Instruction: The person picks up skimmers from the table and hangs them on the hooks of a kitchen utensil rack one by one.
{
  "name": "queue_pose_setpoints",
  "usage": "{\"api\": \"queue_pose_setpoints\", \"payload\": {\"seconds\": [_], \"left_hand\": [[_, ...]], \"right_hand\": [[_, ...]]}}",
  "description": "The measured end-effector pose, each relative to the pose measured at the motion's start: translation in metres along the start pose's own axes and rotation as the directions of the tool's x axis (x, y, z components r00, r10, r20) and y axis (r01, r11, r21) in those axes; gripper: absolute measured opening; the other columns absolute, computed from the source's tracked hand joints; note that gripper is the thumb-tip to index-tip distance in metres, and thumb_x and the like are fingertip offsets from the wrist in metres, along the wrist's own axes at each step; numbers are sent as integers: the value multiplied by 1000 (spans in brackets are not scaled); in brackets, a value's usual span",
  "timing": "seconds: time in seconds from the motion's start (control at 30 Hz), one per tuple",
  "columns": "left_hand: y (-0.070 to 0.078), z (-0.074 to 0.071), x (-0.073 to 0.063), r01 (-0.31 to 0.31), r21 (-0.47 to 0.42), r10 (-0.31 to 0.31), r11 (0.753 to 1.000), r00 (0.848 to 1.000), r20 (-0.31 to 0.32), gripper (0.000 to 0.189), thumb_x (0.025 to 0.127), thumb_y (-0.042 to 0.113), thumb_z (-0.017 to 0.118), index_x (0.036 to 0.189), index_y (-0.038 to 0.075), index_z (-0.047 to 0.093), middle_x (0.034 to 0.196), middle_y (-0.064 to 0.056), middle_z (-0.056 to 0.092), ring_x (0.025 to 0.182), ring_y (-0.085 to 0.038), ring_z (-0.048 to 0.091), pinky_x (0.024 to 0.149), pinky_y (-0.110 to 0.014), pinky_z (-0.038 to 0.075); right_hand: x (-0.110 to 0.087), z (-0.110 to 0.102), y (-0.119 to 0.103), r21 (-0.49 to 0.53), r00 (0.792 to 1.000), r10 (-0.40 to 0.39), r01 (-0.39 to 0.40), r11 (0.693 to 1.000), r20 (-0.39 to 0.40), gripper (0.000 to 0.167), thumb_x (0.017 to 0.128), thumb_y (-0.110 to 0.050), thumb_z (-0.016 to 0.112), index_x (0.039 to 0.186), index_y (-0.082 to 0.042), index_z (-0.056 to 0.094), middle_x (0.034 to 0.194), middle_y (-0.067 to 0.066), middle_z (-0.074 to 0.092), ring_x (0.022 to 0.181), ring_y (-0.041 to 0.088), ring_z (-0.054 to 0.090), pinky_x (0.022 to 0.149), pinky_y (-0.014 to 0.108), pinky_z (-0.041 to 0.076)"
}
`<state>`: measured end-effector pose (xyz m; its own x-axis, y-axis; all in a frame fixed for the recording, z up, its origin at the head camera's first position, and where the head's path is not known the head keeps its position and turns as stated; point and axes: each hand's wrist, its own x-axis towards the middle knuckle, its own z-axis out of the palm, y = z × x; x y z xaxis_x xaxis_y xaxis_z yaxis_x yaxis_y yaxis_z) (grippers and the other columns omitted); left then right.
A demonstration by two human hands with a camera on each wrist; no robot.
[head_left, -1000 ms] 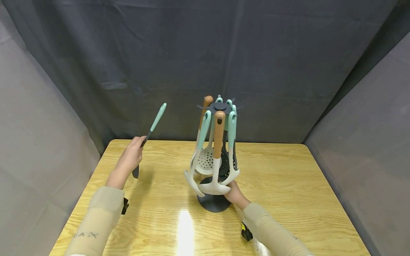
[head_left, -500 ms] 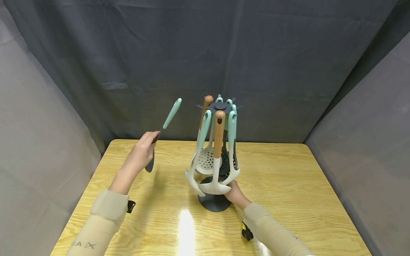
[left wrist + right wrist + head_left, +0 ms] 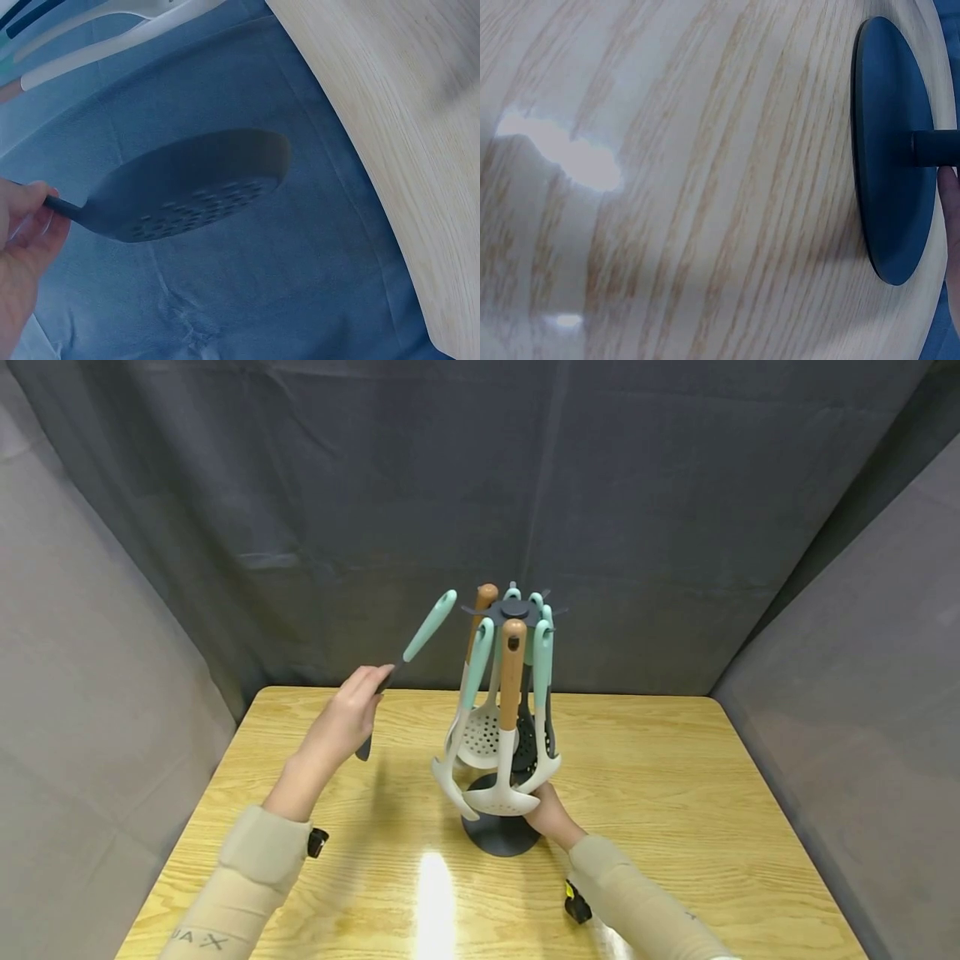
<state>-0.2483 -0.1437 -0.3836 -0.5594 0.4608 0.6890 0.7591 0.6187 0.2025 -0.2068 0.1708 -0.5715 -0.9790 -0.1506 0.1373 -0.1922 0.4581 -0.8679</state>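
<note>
My left hand (image 3: 345, 718) pinches a dark perforated skimmer (image 3: 187, 180) by its thin neck. Its mint handle (image 3: 430, 627) slants up to the right, just left of the rack; the dark head hangs below the hand. In the middle stands a dark rotating utensil rack (image 3: 498, 842), hung with white and dark utensils. Among them are a wooden-handled white ladle (image 3: 504, 797) at the front and a white skimmer (image 3: 482, 739). My right hand (image 3: 553, 818) holds the rack's post (image 3: 936, 148) low down, its fingers partly hidden behind the utensils.
The rack stands on a pale wooden table (image 3: 637, 793) with rounded back corners. A dark cloth (image 3: 375, 485) hangs behind it, and grey cloth panels (image 3: 862, 693) flank both sides. Bright glare (image 3: 433, 902) lies on the table in front.
My left hand has moved right and slightly up, carrying the skimmer closer to the rack. Its handle has tilted further to the right. The right hand and the rack stay put.
</note>
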Motion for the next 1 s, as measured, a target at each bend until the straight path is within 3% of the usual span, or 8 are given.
{"api": "queue_pose_setpoints", "payload": {"seconds": [0.4, 0.53, 0.77, 1.0], "left_hand": [[5, 7, 2, -16, -7, 16, 1000, 1000, 8, 41, 81, -13, 59, 120, -6, 50, 102, -15, 54, 92, -25, 57, 80, -33, 53], [5, 11, 2, -14, -21, 14, 1000, 1000, 15, 41, 82, -13, 58, 121, -6, 50, 103, -16, 54, 93, -26, 57, 80, -34, 52], [5, 19, 2, -19, -45, 20, 999, 999, 27, 41, 81, -14, 58, 121, -7, 50, 103, -16, 54, 92, -26, 58, 80, -33, 53], [7, 26, 1, -24, -77, 26, 997, 999, 31, 43, 82, -14, 58, 123, -5, 49, 104, -15, 55, 93, -26, 58, 79, -32, 53]], "right_hand": [[-9, -8, -36, -10, 997, -74, 74, 997, -4, 7, 90, -4, 55, 88, 4, 56, 84, 7, 59, 79, 3, 47, 70, 24, 45], [-9, -8, -34, 10, 998, -62, 62, 998, -5, 7, 89, -3, 57, 89, 4, 57, 85, 7, 59, 80, 5, 48, 71, 25, 45], [-1, -1, 1, 15, 999, -54, 54, 998, -9, 7, 89, -9, 59, 92, -3, 59, 87, 2, 60, 82, 6, 50, 74, 24, 46], [-8, -7, -29, 35, 999, -50, 50, 998, -2, 5, 89, -3, 57, 92, 0, 59, 87, 5, 61, 82, 5, 49, 74, 25, 46]]}}
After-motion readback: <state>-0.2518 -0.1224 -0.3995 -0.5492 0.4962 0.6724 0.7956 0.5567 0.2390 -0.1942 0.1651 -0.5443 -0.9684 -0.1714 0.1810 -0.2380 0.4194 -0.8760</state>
